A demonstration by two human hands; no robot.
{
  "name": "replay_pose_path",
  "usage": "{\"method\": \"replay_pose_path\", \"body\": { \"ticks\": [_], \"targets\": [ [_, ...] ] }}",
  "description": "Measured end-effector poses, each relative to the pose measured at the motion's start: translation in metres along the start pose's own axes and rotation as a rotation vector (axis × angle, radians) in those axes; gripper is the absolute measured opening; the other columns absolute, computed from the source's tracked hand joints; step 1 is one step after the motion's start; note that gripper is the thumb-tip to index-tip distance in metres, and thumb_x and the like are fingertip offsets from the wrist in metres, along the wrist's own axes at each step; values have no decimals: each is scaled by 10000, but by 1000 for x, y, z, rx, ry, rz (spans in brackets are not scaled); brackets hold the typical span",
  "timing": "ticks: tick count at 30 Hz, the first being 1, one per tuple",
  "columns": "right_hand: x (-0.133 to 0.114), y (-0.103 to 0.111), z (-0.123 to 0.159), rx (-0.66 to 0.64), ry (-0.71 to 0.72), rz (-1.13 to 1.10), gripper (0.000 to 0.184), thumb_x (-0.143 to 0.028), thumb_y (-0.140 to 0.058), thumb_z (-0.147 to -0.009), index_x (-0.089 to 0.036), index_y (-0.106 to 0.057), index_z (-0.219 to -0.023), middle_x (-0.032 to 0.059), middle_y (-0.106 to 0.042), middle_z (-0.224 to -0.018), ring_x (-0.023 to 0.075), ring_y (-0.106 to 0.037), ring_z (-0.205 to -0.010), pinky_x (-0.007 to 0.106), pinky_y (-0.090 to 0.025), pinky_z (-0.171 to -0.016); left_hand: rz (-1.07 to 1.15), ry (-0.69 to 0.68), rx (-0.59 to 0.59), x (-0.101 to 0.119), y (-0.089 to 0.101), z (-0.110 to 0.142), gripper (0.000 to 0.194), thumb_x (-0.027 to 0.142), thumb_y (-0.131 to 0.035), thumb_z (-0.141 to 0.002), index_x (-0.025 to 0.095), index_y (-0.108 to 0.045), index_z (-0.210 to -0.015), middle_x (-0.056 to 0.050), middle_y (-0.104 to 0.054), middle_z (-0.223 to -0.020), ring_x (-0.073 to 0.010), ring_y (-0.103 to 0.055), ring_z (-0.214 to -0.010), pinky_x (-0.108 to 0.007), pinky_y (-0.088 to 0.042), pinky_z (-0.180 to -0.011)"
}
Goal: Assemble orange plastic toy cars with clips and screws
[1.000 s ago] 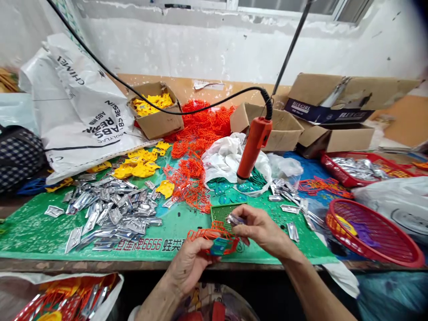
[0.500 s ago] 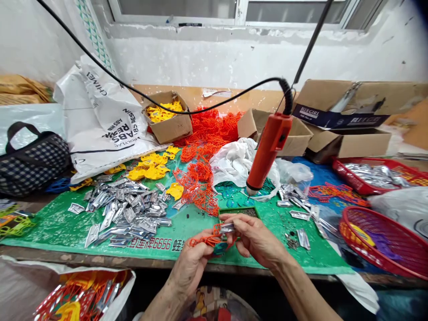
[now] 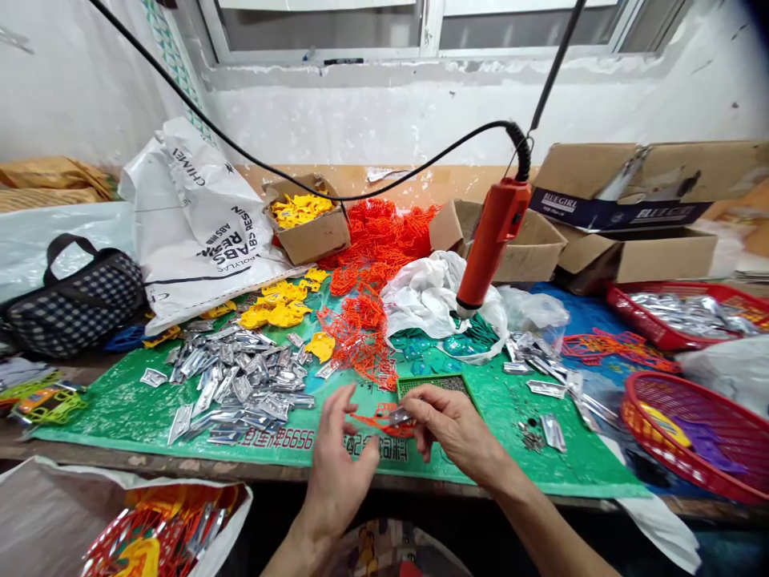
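Note:
Over the front of the green mat, my right hand (image 3: 453, 433) pinches a small silver plate (image 3: 399, 416) joined to an orange-red plastic frame (image 3: 380, 426). My left hand (image 3: 342, 461) is just left of it, fingers spread and holding nothing. Behind my right hand sits a green tray (image 3: 472, 394) of tiny dark parts, its near side partly hidden by that hand. An orange-red electric screwdriver (image 3: 493, 240) hangs by its cord above the tray, tip down and untouched.
Silver pieces (image 3: 240, 381) are heaped on the left, yellow plastic parts (image 3: 279, 304) behind them. Orange frames (image 3: 360, 320) pile up centrally beside a white plastic bag (image 3: 420, 292). Red baskets (image 3: 690, 457) line the right. An open sack (image 3: 231, 521) of mixed parts stands front left.
My left hand has let go of the orange frame and opened, drawing slightly left. My right hand keeps the silver plate and frame. The teal piece between the hands is out of sight.

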State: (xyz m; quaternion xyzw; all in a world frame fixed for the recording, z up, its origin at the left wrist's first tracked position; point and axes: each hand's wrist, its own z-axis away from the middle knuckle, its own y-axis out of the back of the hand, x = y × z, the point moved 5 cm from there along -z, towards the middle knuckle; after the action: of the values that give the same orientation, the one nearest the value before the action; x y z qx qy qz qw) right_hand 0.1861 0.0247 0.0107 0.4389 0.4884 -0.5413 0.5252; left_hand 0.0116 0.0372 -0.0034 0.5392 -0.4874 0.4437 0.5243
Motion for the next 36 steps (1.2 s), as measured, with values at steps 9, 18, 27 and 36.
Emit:
{"method": "replay_pose_path", "body": {
  "ticks": [9,18,27,36],
  "targets": [
    [-12,-18,-4,-51,134,54,300,-465,-632,-844,-168,-666,-831,-55,-538,-517,82,-489,-423,207,-425,-423,7,51,-457,21,-22,-1,408,277,-656,-843,159,-670,-1232,-58,-719,-765,-194,-631,-635,-278,-505,-626],
    [-5,-8,22,336,610,418,104,-209,-553,-927,-192,-655,-922,76,-604,-966,158,-650,-827,268,-563,-673,366,149,-365,-3,-30,-4,220,323,-698,-841,163,-686,-992,-42,-736,-946,-170,-701,-802,-288,-574,-770],
    [-10,-5,36,232,829,481,249,-38,-619,-868,-216,-675,-1034,12,-573,-835,107,-617,-706,187,-535,-565,173,-152,-418,10,-25,1,151,196,-618,-898,188,-684,-1034,-28,-750,-928,-157,-713,-842,-236,-567,-765],
    [-5,-10,59,341,1035,635,401,50,-595,-843,-171,-638,-1175,63,-579,-999,115,-621,-883,181,-551,-747,-161,-805,-339,32,-13,15,240,116,-570,-934,203,-631,-1149,-41,-770,-989,-121,-734,-908,-164,-556,-841]
  ]
}}
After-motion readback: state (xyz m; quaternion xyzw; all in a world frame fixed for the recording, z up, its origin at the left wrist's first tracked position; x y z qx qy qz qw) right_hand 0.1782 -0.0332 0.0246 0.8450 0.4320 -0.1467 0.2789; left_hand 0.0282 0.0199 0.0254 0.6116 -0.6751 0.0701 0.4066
